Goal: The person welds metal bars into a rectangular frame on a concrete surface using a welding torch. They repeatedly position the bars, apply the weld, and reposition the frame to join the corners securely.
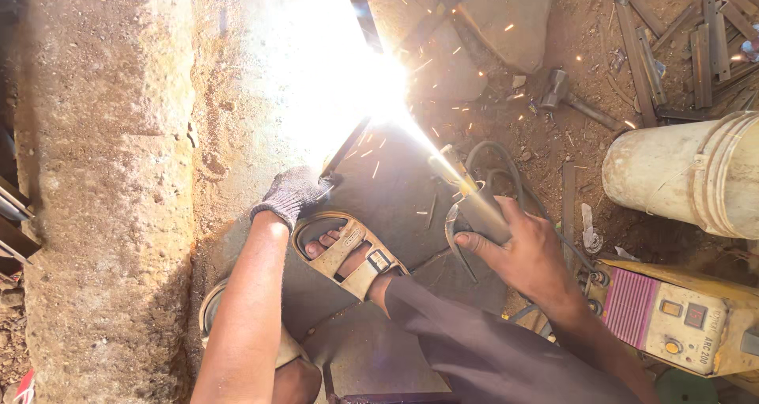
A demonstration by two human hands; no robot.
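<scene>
Right hand (528,250) is gripping the electrode holder (474,206); its rod is angling up-left into the arc glare (379,96). Gloved left hand (292,194) is clenching the steel plate (395,190) edge, sitting nearer the weld point. Sandalled foot (352,254) is pinning the plate.

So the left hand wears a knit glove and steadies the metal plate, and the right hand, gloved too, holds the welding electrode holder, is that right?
Not quite. The head view shows the right hand bare, gripping the welding electrode holder. Only the left hand wears a knit glove, steadying the metal plate.
</scene>
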